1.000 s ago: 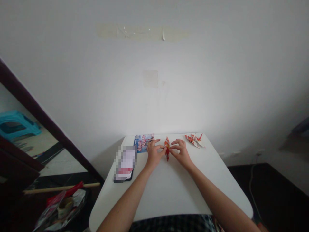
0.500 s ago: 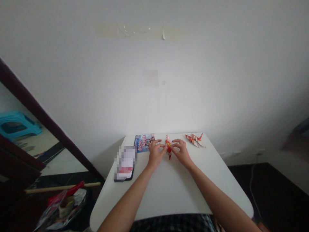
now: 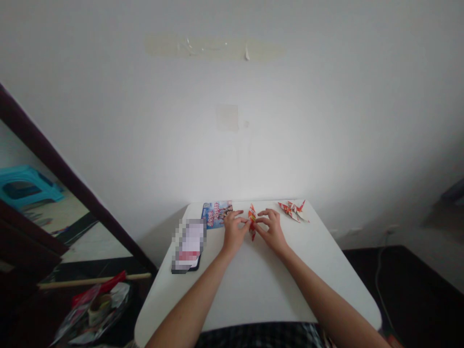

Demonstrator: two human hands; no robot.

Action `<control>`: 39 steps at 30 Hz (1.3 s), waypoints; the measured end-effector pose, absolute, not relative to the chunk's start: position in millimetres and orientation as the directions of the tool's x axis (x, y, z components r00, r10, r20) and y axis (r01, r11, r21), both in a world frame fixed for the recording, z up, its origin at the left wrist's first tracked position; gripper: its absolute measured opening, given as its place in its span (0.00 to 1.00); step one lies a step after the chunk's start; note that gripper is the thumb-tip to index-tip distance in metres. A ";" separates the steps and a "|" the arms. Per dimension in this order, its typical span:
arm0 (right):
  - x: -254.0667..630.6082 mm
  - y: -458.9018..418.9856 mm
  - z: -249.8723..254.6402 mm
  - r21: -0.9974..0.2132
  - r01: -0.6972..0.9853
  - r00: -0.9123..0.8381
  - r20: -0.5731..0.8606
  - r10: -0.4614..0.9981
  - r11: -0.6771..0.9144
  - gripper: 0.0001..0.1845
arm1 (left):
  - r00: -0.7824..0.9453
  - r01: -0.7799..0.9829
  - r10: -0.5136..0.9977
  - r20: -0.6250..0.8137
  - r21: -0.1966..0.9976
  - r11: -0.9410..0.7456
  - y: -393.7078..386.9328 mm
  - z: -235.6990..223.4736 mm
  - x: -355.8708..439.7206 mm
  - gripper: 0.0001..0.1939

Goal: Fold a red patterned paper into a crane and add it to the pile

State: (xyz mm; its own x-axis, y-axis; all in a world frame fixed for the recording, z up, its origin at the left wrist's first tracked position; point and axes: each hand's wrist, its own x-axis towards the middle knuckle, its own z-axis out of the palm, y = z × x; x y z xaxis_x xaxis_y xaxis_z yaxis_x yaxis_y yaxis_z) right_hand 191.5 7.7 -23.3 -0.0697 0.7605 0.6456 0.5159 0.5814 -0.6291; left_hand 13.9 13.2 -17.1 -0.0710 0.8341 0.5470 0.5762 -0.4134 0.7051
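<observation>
A small folded paper piece [image 3: 253, 211], red with white and yellow print, is held between my two hands above the white table [image 3: 261, 295]. It is narrow and pointed at its far and near ends. My left hand [image 3: 235, 230] pinches its left side with thumb and forefinger, the other fingers loosely raised. On the opposite side, my right hand [image 3: 270, 229] grips it the same way. Fingertips cover part of its middle. To the right, near the table's back edge, lie folded red-and-white paper cranes [image 3: 293, 210]; how many overlap there I cannot tell.
A phone [image 3: 189, 245] with a blurred screen lies at the table's left, near a blue printed leaflet [image 3: 214, 214]. The wall [image 3: 232, 159] rises directly behind the table. A bin with rubbish [image 3: 99, 309] stands on the floor at lower left, beside a dark-framed mirror [image 3: 83, 198].
The folded paper tilted between my fingers half a second ago and is now more upright again. Both hands stay at its sides, with only slight shifts. The cranes, phone and leaflet stay put.
</observation>
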 end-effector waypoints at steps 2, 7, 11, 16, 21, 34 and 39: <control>190.8 7.9 -23.6 -0.635 0.515 -0.055 0.645 0.762 0.575 0.06 | -0.060 0.568 0.842 0.535 0.712 -0.412 13.6 -18.0 14.3 0.04; 187.6 10.6 -26.5 -0.693 0.478 -0.013 0.609 0.793 0.540 0.11 | -0.025 0.548 0.855 0.518 0.722 -0.422 14.4 -17.7 16.5 0.05; 185.1 11.5 -26.9 -0.736 0.444 0.007 0.573 0.820 0.511 0.13 | -0.050 0.552 0.852 0.521 0.725 -0.411 14.1 -16.0 18.3 0.07; 185.0 11.8 -26.0 -0.772 0.411 0.042 0.547 0.836 0.485 0.13 | -0.060 0.561 0.849 0.525 0.721 -0.406 17.4 -17.5 16.3 0.06; 189.3 12.2 -23.7 -0.808 0.389 0.111 0.518 0.848 0.442 0.12 | -0.048 0.519 0.861 0.506 0.749 -0.411 19.9 -21.0 14.9 0.03; 187.3 13.7 -23.9 -0.848 0.350 0.082 0.450 0.889 0.397 0.15 | -0.043 0.511 0.865 0.500 0.755 -0.411 15.3 -18.1 18.1 0.02; 185.0 13.4 -25.7 -0.855 0.351 0.068 0.429 0.900 0.381 0.17 | -0.046 0.504 0.877 0.479 0.769 -0.394 15.3 -16.0 15.8 0.02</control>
State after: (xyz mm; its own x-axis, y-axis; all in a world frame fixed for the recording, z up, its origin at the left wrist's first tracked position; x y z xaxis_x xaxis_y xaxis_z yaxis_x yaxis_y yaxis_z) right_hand 185.0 13.4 -25.7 0.0684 0.9005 0.4295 0.3514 0.3812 -0.8551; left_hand 15.8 15.3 -16.0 -0.0460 0.8767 0.4788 0.5035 -0.3936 0.7691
